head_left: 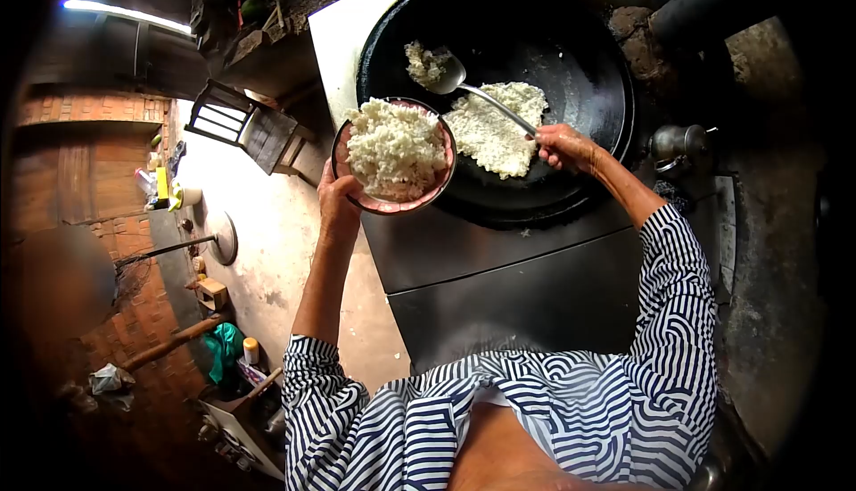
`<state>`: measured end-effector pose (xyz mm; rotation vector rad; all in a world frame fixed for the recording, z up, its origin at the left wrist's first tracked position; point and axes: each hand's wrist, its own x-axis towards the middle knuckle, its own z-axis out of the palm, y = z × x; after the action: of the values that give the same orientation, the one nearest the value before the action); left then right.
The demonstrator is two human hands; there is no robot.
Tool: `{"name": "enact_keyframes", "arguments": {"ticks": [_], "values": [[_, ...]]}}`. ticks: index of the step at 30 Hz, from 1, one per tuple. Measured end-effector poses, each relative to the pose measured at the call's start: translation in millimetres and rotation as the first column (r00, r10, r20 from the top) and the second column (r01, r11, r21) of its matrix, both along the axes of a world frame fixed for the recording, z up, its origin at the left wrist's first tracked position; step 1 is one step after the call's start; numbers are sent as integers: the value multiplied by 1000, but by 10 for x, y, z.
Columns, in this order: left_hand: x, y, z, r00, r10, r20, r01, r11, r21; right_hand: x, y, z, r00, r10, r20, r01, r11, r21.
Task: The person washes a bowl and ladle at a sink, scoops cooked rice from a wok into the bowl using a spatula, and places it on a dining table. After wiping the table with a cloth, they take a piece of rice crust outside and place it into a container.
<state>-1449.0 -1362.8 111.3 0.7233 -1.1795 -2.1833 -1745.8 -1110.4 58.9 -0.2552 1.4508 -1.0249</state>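
Observation:
My left hand (339, 195) grips the rim of a dark-edged, pinkish bowl (417, 203) heaped with white rice (392, 145), held over the left edge of a large black pan (580, 72). The handle of a metal spoon (499, 108) is in my closed right hand (567, 148). Its head is above the pan, just beyond the bowl, with a clump of rice (424, 64) at its tip. A flattened layer of rice (501, 132) lies on the pan surface, partly under the spoon handle.
A metal kettle (679, 145) stands right of the pan on the dark stove top (473, 259). A wooden chair (259, 130) is on the floor at the left. Further left are a green cloth (223, 350) and a round-headed object (223, 237). A pipe (697, 0) rises at upper right.

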Motion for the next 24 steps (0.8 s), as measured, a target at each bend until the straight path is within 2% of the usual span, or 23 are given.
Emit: {"name": "enact_keyframes", "arguments": {"ticks": [2, 3, 5, 6, 7, 10, 11, 13, 15, 17, 18, 21, 23, 24], "values": [[-157, 187, 356, 998, 52, -31, -52, 998, 17, -98, -106, -106, 990, -35, -135, 31, 999, -31], [-129, 167, 291, 998, 49, -30, -48, 999, 13, -118, -176, -226, 978, -40, -206, 28, 998, -62], [-94, 130, 202, 987, -40, 154, 42, 999, -13, 27, -218, -227, 962, -101, -253, 92, 995, -47], [-101, 124, 159, 991, -26, 128, 28, 999, -18, 2, -194, -260, 936, -64, -347, 38, 996, -82], [-91, 109, 176, 992, -26, 126, 30, 999, -23, 4, -169, -272, 935, -67, -348, 39, 995, -87], [-123, 144, 349, 999, 19, -46, -18, 1000, 17, 54, -176, -257, 855, -67, -515, 64, 998, -25], [-135, 154, 360, 999, 18, -51, -17, 1000, 12, 64, -205, -242, 852, -71, -519, 65, 997, -30], [-142, 183, 325, 997, 73, 15, -73, 997, -5, 67, -221, -245, 866, -162, -473, 102, 983, -150], [-109, 265, 280, 992, 106, 74, -106, 994, -5, 72, -171, -443, 768, -178, -615, 130, 984, -122], [-79, 313, 270, 994, 89, 60, -86, 995, -46, 33, -86, -504, 679, -157, -717, 86, 987, -134], [-66, 339, 261, 994, 90, 56, -87, 995, -54, -5, -59, -529, 676, -162, -718, 85, 986, -143], [-64, 416, 454, 992, 123, -9, -123, 991, -56, 3, -61, -390, 706, -205, -678, 94, 976, -198], [99, 416, 478, 996, 49, 79, -42, 996, -84, 96, -42, -184, 680, -264, -684, 78, 954, -290], [52, 475, 441, 996, 46, 77, -37, 993, -109, 19, 23, -88, 644, -246, -724, 67, 961, -266]]}}
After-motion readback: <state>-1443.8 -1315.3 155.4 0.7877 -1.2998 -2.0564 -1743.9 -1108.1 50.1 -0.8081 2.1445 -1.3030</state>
